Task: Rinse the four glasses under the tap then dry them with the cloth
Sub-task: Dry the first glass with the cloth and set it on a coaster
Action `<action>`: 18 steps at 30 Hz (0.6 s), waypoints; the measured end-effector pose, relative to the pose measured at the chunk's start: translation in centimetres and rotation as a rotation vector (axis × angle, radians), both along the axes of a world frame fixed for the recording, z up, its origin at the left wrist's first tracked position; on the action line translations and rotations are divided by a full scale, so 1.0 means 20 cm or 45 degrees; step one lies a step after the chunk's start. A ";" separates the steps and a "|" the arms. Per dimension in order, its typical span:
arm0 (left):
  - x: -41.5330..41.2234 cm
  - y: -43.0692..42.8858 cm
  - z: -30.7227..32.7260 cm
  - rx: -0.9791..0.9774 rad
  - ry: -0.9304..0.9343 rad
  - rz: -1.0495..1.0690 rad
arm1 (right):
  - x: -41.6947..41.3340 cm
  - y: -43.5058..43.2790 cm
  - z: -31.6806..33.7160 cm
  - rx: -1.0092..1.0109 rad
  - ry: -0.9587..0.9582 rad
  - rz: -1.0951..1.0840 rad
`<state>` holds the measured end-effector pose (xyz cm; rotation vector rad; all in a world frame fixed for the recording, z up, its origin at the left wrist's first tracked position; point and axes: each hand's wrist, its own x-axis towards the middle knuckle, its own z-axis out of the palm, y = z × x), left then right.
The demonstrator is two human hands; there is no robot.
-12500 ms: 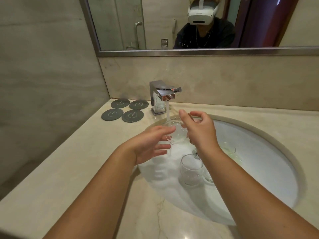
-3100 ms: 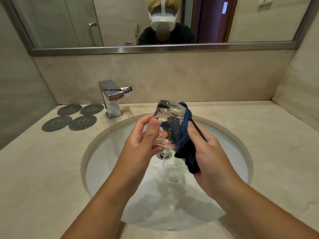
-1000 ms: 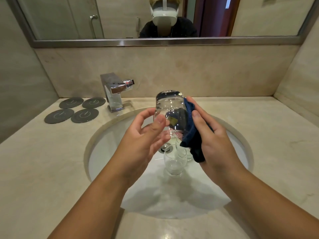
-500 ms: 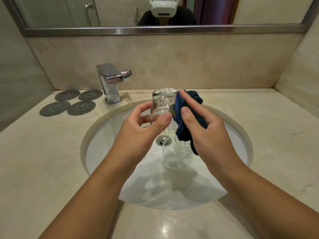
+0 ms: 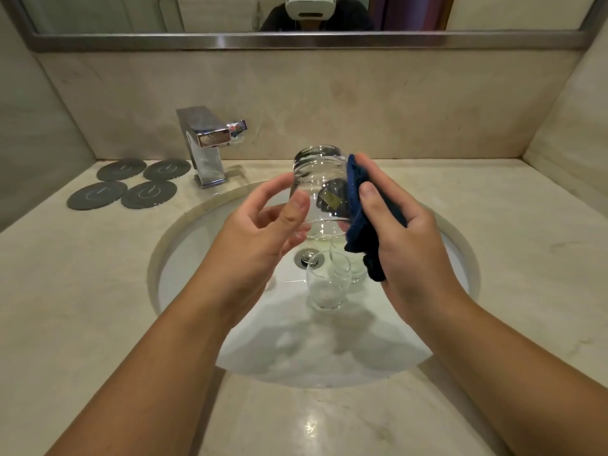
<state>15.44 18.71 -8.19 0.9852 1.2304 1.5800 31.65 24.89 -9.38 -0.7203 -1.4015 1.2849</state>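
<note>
Over the basin I hold a clear glass (image 5: 317, 179) upside down, its base pointing up. My left hand (image 5: 263, 232) grips it near the rim with thumb and fingers. My right hand (image 5: 404, 238) holds a dark blue cloth (image 5: 360, 218) and presses it against the glass's right side. Part of the cloth shows through the glass. Another clear glass (image 5: 327, 284) stands upright in the white sink (image 5: 184, 258) by the drain (image 5: 306, 258), and a further glass (image 5: 353, 274) stands right behind it, partly hidden by the cloth.
A square chrome tap (image 5: 209, 143) stands at the back left of the sink, with no water running. Several round grey coasters (image 5: 131, 184) lie left of it on the beige marble counter (image 5: 526, 258). A mirror (image 5: 296, 14) spans the back wall.
The cloth has shifted a little down the right side of the glass, and the glass has turned slightly in my left hand. Both hands stay over the sink.
</note>
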 end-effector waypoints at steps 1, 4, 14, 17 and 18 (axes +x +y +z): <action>0.00 0.00 0.00 0.008 -0.014 -0.002 | 0.00 -0.01 0.01 0.055 -0.024 -0.014; 0.00 0.00 0.00 0.008 -0.030 -0.009 | -0.01 -0.04 0.02 0.224 -0.117 -0.036; 0.00 -0.02 0.02 -0.033 -0.150 -0.127 | -0.02 -0.01 0.02 -0.212 0.217 0.148; 0.00 -0.02 0.02 -0.053 -0.008 -0.131 | -0.02 0.00 0.02 -0.242 0.232 0.131; 0.00 -0.01 0.01 -0.042 0.032 -0.101 | -0.02 0.00 0.02 -0.228 0.213 0.106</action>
